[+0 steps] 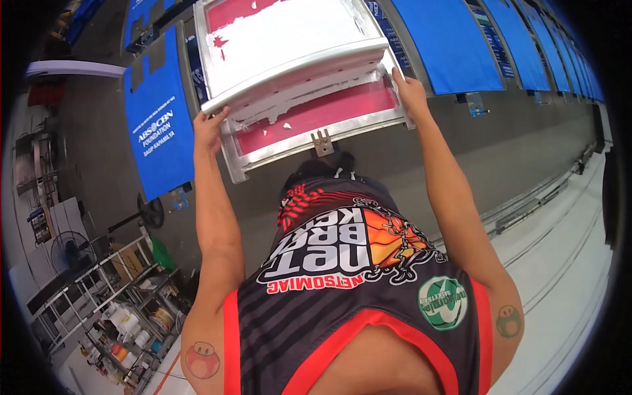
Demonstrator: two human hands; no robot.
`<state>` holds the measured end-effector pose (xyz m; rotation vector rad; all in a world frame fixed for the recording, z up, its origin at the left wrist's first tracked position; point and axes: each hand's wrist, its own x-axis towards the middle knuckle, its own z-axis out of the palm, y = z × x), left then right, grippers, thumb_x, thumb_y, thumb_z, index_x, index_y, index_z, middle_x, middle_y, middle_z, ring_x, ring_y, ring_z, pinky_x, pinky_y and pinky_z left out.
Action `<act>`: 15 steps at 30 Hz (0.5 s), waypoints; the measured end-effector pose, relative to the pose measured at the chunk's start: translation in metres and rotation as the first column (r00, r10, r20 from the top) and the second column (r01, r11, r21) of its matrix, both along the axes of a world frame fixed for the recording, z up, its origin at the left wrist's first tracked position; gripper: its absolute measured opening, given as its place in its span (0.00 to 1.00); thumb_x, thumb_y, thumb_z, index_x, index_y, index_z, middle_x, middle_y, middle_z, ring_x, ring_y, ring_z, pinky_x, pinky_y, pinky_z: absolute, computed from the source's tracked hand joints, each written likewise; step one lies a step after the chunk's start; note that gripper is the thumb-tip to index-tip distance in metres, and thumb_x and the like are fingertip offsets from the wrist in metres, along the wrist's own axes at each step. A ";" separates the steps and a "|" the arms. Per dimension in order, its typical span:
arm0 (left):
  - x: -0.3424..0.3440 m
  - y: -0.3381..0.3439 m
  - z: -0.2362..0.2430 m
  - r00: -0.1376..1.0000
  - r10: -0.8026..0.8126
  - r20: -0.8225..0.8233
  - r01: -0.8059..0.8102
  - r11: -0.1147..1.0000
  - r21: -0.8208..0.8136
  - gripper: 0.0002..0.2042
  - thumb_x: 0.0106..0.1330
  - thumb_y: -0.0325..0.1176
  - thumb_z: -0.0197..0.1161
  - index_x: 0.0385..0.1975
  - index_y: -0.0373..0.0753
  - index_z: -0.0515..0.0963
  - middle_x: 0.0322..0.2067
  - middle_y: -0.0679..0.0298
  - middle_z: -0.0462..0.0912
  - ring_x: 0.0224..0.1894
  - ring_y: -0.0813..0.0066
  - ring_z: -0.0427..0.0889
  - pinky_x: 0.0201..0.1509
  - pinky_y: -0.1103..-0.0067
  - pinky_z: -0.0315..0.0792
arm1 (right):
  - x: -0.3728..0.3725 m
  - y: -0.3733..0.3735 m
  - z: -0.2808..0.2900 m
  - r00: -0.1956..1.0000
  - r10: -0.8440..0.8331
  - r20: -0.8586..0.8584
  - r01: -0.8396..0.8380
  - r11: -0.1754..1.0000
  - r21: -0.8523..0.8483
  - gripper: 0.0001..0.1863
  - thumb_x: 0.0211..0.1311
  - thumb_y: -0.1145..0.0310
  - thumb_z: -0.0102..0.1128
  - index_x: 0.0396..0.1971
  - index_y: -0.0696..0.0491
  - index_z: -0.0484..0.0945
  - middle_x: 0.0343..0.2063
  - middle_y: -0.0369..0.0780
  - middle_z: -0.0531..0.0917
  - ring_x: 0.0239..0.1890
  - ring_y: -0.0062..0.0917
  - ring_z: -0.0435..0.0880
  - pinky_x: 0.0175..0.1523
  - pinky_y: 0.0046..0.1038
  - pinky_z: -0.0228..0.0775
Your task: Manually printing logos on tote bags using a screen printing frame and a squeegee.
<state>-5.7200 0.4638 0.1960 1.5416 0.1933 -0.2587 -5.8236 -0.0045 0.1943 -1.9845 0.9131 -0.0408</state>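
Observation:
A screen-printing frame [280,148] with silver edges and pink mesh [349,103] lies in front of me. White ink [289,49] covers most of the mesh beyond a long metal squeegee [303,74], with streaks and small blobs on the near side. The squeegee spans the frame, its left end lower in the picture than its right. My left hand [209,131] is closed around the left end, thumb on the near side. At the other end my right hand [411,99] grips the squeegee, its far fingers hidden. A metal bracket [322,143] sits at the frame's near edge.
Blue fabric bags with handle cutouts lie flat on both sides: a printed one [158,118] at left, a plain one [451,46] at right, several more beyond. At lower left stand a fan [69,251], a railing and a cart of bottles [125,322].

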 end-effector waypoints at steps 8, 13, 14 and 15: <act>-0.006 -0.002 -0.014 0.998 0.028 0.052 -0.026 0.999 -0.043 0.19 0.53 0.23 0.71 0.46 0.32 0.75 0.44 0.61 0.79 0.49 0.72 0.76 0.57 0.75 0.65 | -0.002 0.003 0.017 0.995 0.019 -0.099 -0.012 0.997 0.080 0.38 0.57 0.39 0.55 0.47 0.63 0.77 0.45 0.52 0.80 0.49 0.35 0.78 0.53 0.33 0.67; -0.011 -0.014 -0.015 0.999 0.043 0.033 -0.040 0.997 -0.061 0.20 0.50 0.20 0.71 0.44 0.28 0.75 0.43 0.60 0.80 0.48 0.73 0.77 0.52 0.76 0.70 | -0.009 -0.011 -0.025 0.999 0.037 -0.022 -0.038 0.998 -0.042 0.38 0.58 0.35 0.48 0.43 0.59 0.81 0.39 0.52 0.82 0.45 0.41 0.80 0.53 0.36 0.67; -0.015 -0.023 -0.011 0.987 0.159 0.030 -0.155 0.982 -0.111 0.22 0.46 0.19 0.72 0.44 0.30 0.76 0.43 0.60 0.81 0.49 0.71 0.77 0.51 0.76 0.71 | -0.010 -0.016 -0.024 0.999 0.015 0.051 -0.013 0.999 -0.033 0.33 0.57 0.40 0.56 0.47 0.57 0.79 0.39 0.52 0.82 0.46 0.44 0.79 0.55 0.36 0.66; -0.014 -0.019 -0.002 0.984 0.173 0.041 -0.167 0.979 -0.114 0.22 0.46 0.19 0.72 0.44 0.30 0.76 0.43 0.60 0.81 0.49 0.71 0.77 0.51 0.76 0.71 | -0.004 -0.009 -0.006 0.998 0.029 0.062 -0.027 0.999 -0.035 0.33 0.57 0.40 0.56 0.47 0.57 0.79 0.39 0.52 0.82 0.46 0.44 0.79 0.55 0.36 0.66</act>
